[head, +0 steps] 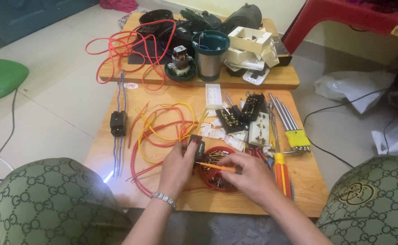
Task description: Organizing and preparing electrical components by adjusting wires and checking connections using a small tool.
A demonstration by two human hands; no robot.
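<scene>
My left hand point(177, 164) grips a small black switch module point(196, 146), held upright over the low wooden board point(308, 181). My right hand point(249, 174) holds a thin orange screwdriver point(215, 167) whose tip points left against the module. Just beneath and between both hands sits a red round dish point(217, 180) filled with several small screws. Red and yellow wires point(160, 129) loop on the board to the left of my left hand. A bracelet circles my left wrist.
Black and white socket parts point(244, 119), a row of metal rods with a yellow holder point(294, 131) and an orange-handled screwdriver point(281, 171) lie to the right. A second board behind carries a teal-rimmed motor cup point(210, 54), red wire and white sockets. My knees flank the board.
</scene>
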